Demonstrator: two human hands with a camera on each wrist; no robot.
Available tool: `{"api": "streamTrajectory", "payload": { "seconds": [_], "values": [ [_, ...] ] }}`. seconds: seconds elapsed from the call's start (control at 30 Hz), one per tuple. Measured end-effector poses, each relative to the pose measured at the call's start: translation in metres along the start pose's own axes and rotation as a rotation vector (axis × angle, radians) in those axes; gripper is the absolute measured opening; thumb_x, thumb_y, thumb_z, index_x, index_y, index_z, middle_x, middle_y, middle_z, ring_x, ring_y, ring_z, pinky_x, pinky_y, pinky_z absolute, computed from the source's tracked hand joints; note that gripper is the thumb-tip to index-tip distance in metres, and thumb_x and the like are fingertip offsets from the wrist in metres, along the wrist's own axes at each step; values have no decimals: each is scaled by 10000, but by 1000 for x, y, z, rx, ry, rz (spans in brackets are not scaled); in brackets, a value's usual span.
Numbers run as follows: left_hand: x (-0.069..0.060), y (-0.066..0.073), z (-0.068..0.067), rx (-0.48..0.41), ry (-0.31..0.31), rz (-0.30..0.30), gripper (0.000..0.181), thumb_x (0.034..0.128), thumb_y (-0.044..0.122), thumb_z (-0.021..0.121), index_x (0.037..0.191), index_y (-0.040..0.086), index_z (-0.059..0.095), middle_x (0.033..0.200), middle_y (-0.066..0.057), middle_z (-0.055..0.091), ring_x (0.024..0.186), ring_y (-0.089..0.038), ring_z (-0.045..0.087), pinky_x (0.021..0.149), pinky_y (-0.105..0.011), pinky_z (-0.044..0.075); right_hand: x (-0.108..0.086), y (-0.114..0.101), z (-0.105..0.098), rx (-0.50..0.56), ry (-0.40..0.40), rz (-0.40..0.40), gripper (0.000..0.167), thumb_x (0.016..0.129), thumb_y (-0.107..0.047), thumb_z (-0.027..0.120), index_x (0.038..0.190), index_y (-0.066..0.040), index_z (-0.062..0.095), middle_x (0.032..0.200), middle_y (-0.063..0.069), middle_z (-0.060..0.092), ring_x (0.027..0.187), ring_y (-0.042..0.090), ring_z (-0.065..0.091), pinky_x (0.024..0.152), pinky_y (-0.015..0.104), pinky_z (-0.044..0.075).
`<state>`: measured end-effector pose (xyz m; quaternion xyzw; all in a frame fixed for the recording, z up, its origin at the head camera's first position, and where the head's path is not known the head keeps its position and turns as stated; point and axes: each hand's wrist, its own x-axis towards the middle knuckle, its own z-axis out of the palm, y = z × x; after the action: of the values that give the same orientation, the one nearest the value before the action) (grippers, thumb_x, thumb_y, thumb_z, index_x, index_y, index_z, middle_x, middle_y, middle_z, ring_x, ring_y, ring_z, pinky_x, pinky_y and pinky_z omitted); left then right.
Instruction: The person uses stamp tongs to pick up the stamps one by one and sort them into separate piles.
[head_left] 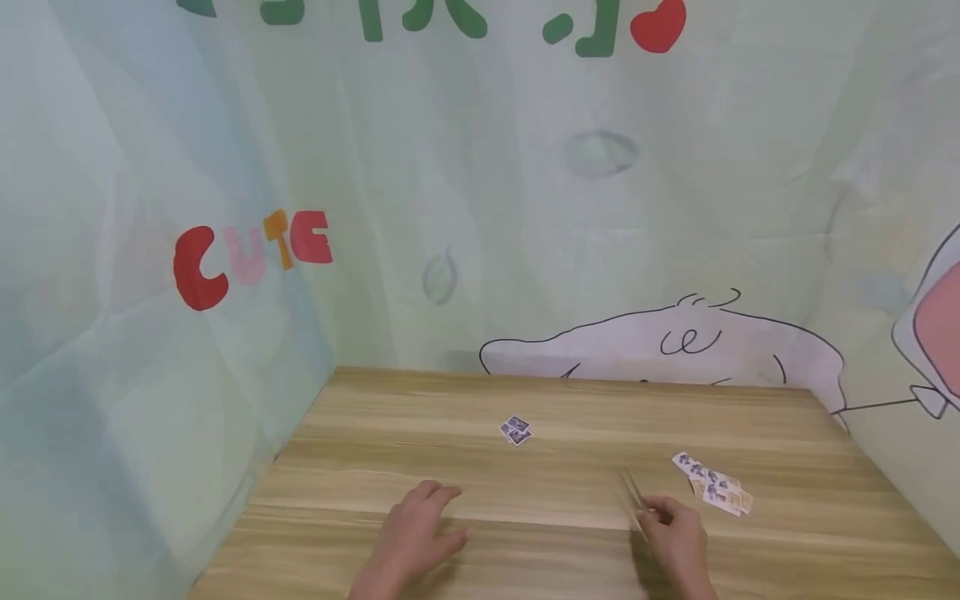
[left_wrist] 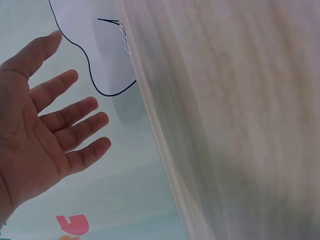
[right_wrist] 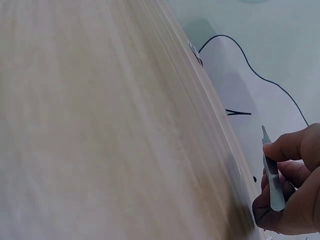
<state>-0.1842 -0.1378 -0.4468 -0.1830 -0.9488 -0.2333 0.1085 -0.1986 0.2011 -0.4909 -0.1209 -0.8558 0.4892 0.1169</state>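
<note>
My right hand [head_left: 677, 533] pinches a pair of metal tweezers [right_wrist: 274, 185] between thumb and fingers, above the right part of the wooden table [head_left: 420, 450]. In the head view the tips point away from me, with nothing seen between them. My left hand [head_left: 412, 533] hovers over the table's front left, holding nothing; in the left wrist view its fingers [left_wrist: 75, 132] are spread and relaxed. Beyond the hands lies a small overlapping group of dark-printed stickers or cards [head_left: 516, 431]. Right of the tweezers lies a fanned group of small printed pieces [head_left: 722, 487], blue and orange on white.
A pale fabric backdrop [head_left: 495, 192] hangs behind the table and along its sides. It bears coloured CUTE letters [head_left: 201, 268], a red heart [head_left: 658, 27] and a line-drawn white animal [head_left: 615, 342]. The table's back edge [head_left: 570, 380] meets the backdrop.
</note>
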Motion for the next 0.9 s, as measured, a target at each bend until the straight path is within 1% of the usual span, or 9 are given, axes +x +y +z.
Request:
{"api": "streamTrajectory", "payload": {
  "seconds": [0.23, 0.4, 0.63, 0.8, 0.9],
  "values": [
    [-4, -5, -1, 16, 30, -27, 505, 713, 292, 769, 1126, 32, 636, 1096, -158, 580, 958, -350, 566, 756, -519, 474, -3, 7, -11, -27, 14, 30, 274, 779, -42, 639, 997, 123, 627, 755, 74, 615, 668, 179, 532, 567, 272, 435],
    [-8, -8, -5, 33, 32, -55, 498, 728, 311, 759, 1125, 37, 634, 1099, -155, 576, 959, -351, 565, 776, -518, 473, -4, 11, -15, -55, 8, 51, 297, 760, -80, 669, 987, 108, 637, 780, 82, 621, 712, 209, 537, 617, 307, 419],
    [-15, -13, -11, 45, 21, -76, 505, 712, 304, 773, 1118, 37, 636, 1093, -154, 572, 961, -347, 561, 797, -502, 473, -6, 13, -15, -48, -42, 74, 360, 754, -123, 706, 1014, 112, 627, 796, 86, 638, 753, 242, 564, 679, 381, 439],
    [-19, -16, -15, 45, -9, -86, 514, 710, 327, 770, 1115, 41, 637, 1096, -171, 574, 964, -357, 560, 789, -518, 468, -6, 14, -14, -51, -75, 109, 344, 738, -106, 727, 992, 104, 627, 791, 86, 644, 761, 260, 573, 707, 447, 438],
    [-22, -18, -16, 36, -22, -93, 523, 713, 336, 766, 1125, 43, 632, 1108, -188, 572, 976, -375, 555, 798, -537, 458, -5, 14, -14, -57, -81, 123, 327, 720, -92, 743, 963, 97, 634, 786, 90, 645, 760, 268, 575, 716, 471, 437]
  ]
}}
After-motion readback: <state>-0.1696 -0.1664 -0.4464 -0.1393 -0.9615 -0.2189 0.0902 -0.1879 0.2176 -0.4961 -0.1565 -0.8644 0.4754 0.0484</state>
